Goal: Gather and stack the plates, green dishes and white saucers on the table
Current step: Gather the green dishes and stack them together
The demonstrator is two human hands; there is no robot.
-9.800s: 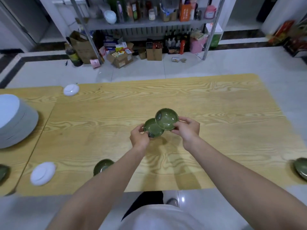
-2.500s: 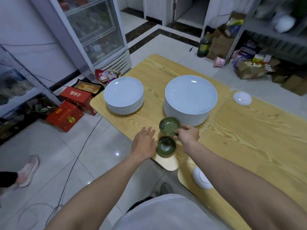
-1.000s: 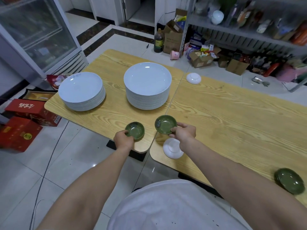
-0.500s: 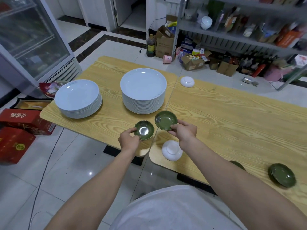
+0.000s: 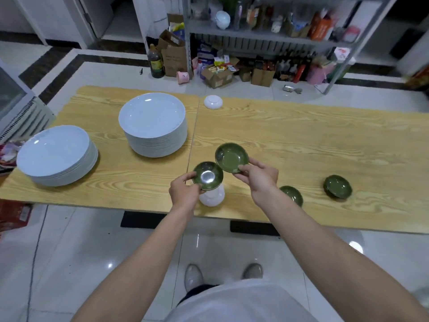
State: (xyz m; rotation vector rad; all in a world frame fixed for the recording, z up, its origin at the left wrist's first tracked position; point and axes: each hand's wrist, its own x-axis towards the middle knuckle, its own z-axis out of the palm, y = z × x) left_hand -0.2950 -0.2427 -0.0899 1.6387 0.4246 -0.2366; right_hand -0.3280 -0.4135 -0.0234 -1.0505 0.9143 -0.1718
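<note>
On the bench (image 5: 301, 135), a low plate stack (image 5: 53, 154) and a taller plate stack (image 5: 152, 123) stood at the left. My left grip (image 5: 184, 194) pinched a shiny green dish (image 5: 207, 175) above a white saucer (image 5: 212, 198). My right grip (image 5: 258, 178) pinched a second green dish (image 5: 232, 156), the two rims overlapping.

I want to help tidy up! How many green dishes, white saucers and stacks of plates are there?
Green dishes: 4 (the far right one may be a stack)
White saucers: 2
Plate stacks: 2
Total: 8
</note>
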